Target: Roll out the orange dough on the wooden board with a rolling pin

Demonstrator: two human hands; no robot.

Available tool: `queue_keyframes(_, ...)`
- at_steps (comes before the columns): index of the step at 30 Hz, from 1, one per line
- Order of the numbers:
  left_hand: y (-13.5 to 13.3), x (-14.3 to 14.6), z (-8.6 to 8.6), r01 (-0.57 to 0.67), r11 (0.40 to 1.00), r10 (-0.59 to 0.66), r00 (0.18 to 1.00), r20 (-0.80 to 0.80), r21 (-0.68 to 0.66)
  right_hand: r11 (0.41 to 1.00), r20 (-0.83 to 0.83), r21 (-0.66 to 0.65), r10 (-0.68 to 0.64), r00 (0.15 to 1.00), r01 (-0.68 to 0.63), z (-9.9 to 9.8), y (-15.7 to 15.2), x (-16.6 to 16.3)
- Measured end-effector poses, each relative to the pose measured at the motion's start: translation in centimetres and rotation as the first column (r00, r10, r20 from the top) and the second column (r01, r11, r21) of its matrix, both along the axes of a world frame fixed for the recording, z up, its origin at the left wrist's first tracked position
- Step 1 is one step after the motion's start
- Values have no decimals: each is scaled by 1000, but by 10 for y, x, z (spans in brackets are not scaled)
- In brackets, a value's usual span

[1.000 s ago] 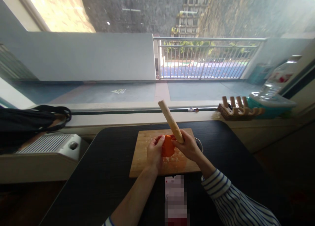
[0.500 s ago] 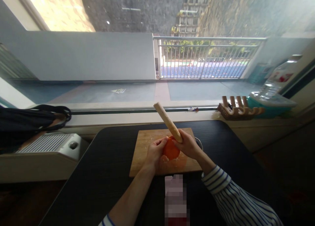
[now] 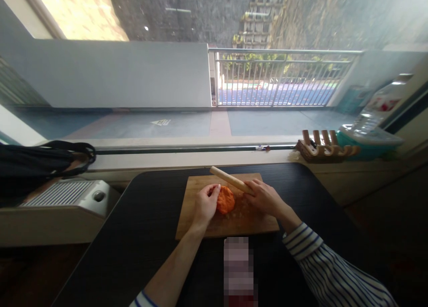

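Note:
A flat piece of orange dough [image 3: 225, 199] lies on a wooden board [image 3: 200, 224] that rests on a black table [image 3: 140, 235]. My left hand [image 3: 204, 204] touches the dough's left edge, fingers curled around it. My right hand [image 3: 265, 197] is closed on one end of a pale wooden rolling pin [image 3: 228, 179], which lies low and nearly level just behind the dough. White flour is scattered on the board around the dough.
A blurred-out red and white object [image 3: 238, 271] sits at the table's near edge. A wooden rack [image 3: 321, 146] and a teal container with a plastic bottle [image 3: 371, 124] stand on the sill at right. A black bag [image 3: 36, 162] and a white appliance [image 3: 70, 195] are at left.
The dough was held up between both hands and now lies on the board. The rolling pin has dropped from steeply upright to almost level behind it.

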State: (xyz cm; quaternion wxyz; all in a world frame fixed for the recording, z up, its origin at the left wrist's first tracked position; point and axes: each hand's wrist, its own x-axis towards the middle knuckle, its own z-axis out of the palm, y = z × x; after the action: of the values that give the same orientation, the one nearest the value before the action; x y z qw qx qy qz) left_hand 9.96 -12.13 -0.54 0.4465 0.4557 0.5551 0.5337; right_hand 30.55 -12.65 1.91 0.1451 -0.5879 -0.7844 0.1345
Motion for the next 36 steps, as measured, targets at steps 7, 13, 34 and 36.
queue_keyframes(7,-4,0,4,46,993,-11,955,298,-111,996,177,72,39,983,-53,0,-1,-1)
queue_keyframes(13,-7,5,2,2,995,30,948,315,-102,991,132,134,4,991,-22,-1,-3,-2)
queue_keyframes(34,-16,7,21,222,969,-160,895,416,-105,984,-788,-161,-81,610,-78,-10,-7,-38)
queue_keyframes(36,-16,5,23,247,966,-200,904,378,-80,984,-781,-148,-53,623,-102,-7,-7,-39)
